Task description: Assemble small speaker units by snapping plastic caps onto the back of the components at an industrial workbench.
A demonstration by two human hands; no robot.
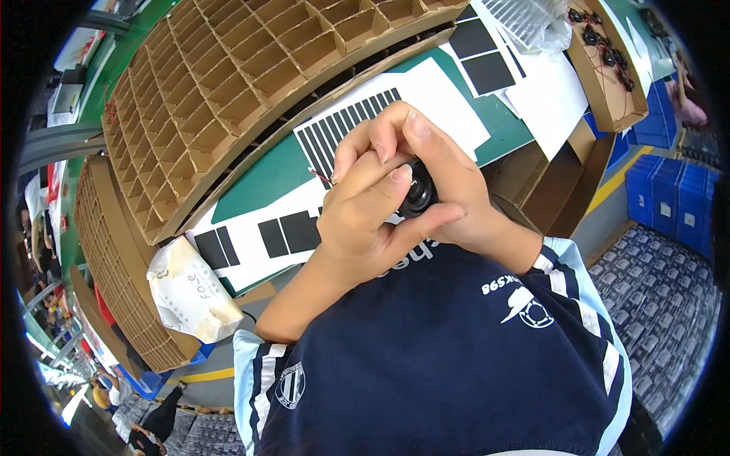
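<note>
Both of my hands meet over the bench and close around a small round black part [418, 190] with a shiny ringed face. My left hand [361, 220] grips it from the left, thumb and fingers against its rim. From the right, my right hand [452, 178] curls over it, fingertips overlapping the left hand's fingers. Much of the part is hidden by the fingers, so its exact kind does not show. A thin red wire [321, 177] sticks out beside the left hand. Beneath the hands lie white sheets [437, 95] with black stripes and blocks.
A large cardboard divider tray [228, 68] spans the far left of the green mat [258, 186]. Left of my arm sits a white wrapped packet [190, 292]. At right are a cardboard box [559, 186], a tray of black wired parts [608, 61] and blue boxes [669, 194].
</note>
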